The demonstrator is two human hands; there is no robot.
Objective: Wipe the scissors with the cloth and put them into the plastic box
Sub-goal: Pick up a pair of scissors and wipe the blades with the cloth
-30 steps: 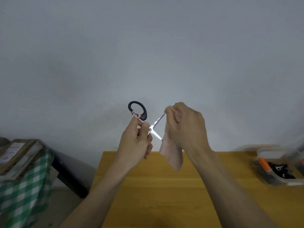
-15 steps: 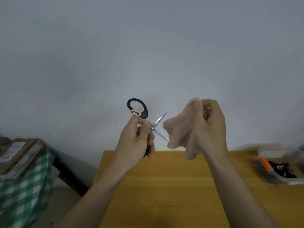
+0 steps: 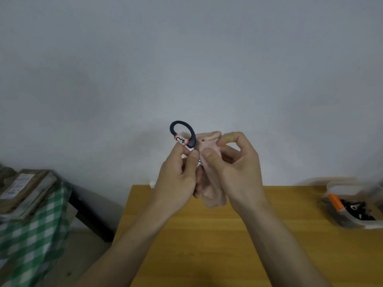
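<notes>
My left hand (image 3: 178, 179) holds the scissors (image 3: 191, 139) up in front of the wall, gripping them just below a black handle loop with an orange-and-white label. My right hand (image 3: 236, 168) holds the pinkish cloth (image 3: 209, 146) pressed against the scissors, thumb on the cloth right beside my left thumb. The cloth covers the blades, which are hidden; only a bit of metal shows at the pivot. The clear plastic box (image 3: 352, 210) stands at the table's right edge, holding dark items and an orange-handled tool.
A wooden table (image 3: 207, 235) lies below my hands. Left of it, a green checked cloth (image 3: 31, 230) covers a surface with stacked cardboard packages (image 3: 22, 189). A dark bar slants down between them.
My right hand has brought the cloth back from the right onto the scissors. The open blades seen before are now covered by the cloth.
</notes>
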